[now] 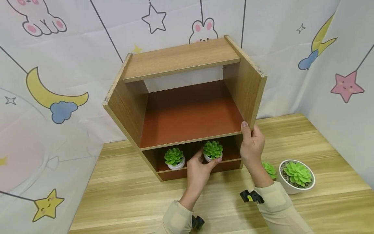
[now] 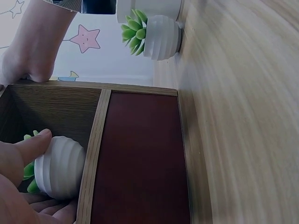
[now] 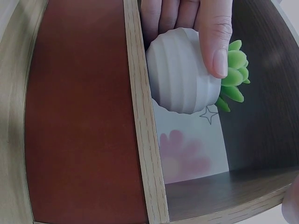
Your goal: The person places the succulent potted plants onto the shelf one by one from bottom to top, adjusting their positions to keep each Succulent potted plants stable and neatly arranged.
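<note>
Head view: the left hand grasps a potted succulent at the front of the cabinet's lower compartment; at its three o'clock the right hand grips the side panel. Another succulent stands at nine; toward four, the right forearm partly hides a smaller plant beside a large white pot.

Left wrist view: the held pot sits at eight o'clock.

Right wrist view: it sits at one, a flower print below at six.

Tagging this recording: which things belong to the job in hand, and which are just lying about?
Seemingly in the job:
left hand
held succulent
right hand
wooden shelf unit, gripped
shelved succulent

Seemingly idle, perhaps for later:
smaller table succulent
larger table succulent

Background:
patterned backdrop
</note>
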`<state>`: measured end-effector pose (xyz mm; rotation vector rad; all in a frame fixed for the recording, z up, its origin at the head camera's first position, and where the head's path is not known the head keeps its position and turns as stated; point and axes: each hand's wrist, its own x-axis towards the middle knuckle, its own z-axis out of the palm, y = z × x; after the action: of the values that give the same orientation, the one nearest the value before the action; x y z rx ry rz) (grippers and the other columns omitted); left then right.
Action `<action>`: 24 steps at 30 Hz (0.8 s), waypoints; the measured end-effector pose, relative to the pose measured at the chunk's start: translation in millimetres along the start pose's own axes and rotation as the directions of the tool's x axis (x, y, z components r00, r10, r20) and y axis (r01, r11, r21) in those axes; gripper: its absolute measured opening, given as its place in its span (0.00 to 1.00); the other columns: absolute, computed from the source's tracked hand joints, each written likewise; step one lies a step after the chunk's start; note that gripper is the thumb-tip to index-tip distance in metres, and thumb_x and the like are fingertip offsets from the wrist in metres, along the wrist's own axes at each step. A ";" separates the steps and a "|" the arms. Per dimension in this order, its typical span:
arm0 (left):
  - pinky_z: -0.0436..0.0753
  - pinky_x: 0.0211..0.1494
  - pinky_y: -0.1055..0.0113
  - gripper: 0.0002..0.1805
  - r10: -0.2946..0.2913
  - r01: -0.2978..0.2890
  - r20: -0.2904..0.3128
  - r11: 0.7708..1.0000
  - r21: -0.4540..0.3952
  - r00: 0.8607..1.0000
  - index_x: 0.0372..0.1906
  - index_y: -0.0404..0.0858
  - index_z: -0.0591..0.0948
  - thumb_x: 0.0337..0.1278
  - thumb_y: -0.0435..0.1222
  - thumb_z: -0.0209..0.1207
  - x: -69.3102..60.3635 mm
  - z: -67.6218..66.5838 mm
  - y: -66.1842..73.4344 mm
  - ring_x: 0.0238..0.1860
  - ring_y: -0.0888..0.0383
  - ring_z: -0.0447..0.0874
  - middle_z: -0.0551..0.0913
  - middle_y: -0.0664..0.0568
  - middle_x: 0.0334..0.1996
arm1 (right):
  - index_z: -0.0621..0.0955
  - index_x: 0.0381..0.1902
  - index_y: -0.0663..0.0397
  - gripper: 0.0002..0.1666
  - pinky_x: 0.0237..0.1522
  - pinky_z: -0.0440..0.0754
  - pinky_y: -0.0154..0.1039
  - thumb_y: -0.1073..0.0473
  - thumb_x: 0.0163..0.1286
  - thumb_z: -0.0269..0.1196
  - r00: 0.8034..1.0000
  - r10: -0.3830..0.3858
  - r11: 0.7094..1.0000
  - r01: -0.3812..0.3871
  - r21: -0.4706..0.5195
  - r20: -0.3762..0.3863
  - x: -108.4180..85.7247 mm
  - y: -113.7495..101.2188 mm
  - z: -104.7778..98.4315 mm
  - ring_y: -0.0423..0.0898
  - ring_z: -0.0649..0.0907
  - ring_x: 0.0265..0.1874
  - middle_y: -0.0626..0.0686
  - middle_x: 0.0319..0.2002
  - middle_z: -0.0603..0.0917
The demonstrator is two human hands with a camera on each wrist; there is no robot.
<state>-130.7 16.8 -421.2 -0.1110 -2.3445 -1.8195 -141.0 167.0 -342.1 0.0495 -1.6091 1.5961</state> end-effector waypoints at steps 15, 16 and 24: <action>0.80 0.52 0.62 0.45 0.001 -0.002 0.027 1.000 0.021 1.000 0.67 0.34 0.73 0.42 0.45 0.77 -1.0 -2.6 -0.8 0.55 0.55 0.79 0.79 0.42 0.56 | 0.79 0.38 0.82 0.15 0.38 0.70 0.33 0.68 0.71 0.55 1.000 0.017 1.000 -0.017 0.009 -0.001 -1.3 0.0 0.1 0.39 0.72 0.32 0.45 0.29 0.79; 0.80 0.52 0.62 0.45 0.001 -0.002 0.029 1.000 0.020 1.000 0.67 0.35 0.73 0.42 0.44 0.77 -1.2 -3.0 -0.5 0.55 0.55 0.79 0.79 0.42 0.57 | 0.79 0.38 0.82 0.15 0.37 0.70 0.33 0.68 0.71 0.55 1.000 0.018 1.000 -0.018 0.007 0.000 -1.4 0.1 0.2 0.39 0.72 0.32 0.46 0.28 0.79; 0.78 0.55 0.59 0.48 0.032 -0.034 0.034 0.999 0.037 0.999 0.70 0.36 0.69 0.42 0.45 0.77 -3.1 -7.5 2.0 0.58 0.51 0.77 0.74 0.42 0.63 | 0.79 0.40 0.82 0.16 0.39 0.72 0.32 0.67 0.72 0.55 1.000 0.025 1.000 -0.025 0.018 -0.009 -1.0 -0.3 -0.2 0.38 0.74 0.34 0.45 0.32 0.82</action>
<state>-126.6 10.2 -418.2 -0.1758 -2.3835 -1.7715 -140.1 166.5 -342.5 0.0319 -1.5948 1.6272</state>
